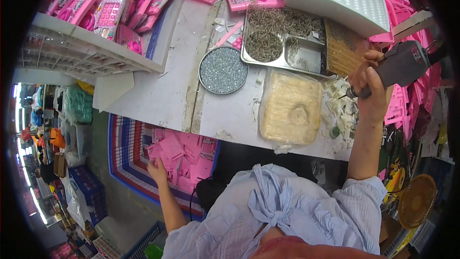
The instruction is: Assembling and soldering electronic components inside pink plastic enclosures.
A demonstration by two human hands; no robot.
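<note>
My right hand [371,79] is wrapped around a dark electric screwdriver [400,64], raised above the right side of the worktable. Its thin bit points left and down toward a pile of small white plastic parts [336,103]. Low on the left, my left hand [157,170] hangs over a striped plastic crate [122,151] that holds pink plastic pieces [184,156]. The fingers of that hand are loosely apart, and nothing shows in them. In front of me on the table lies a yellowish pad wrapped in clear plastic [291,108], with a round dent in it.
A round dish of small silvery pieces [224,70] stands mid-table beside a metal tray [306,69] of screws. Behind are a white ridged foam block [335,0] and pink toy phones [108,12] heaped in a white basket [91,43]. A woven fan [418,201] is at the right.
</note>
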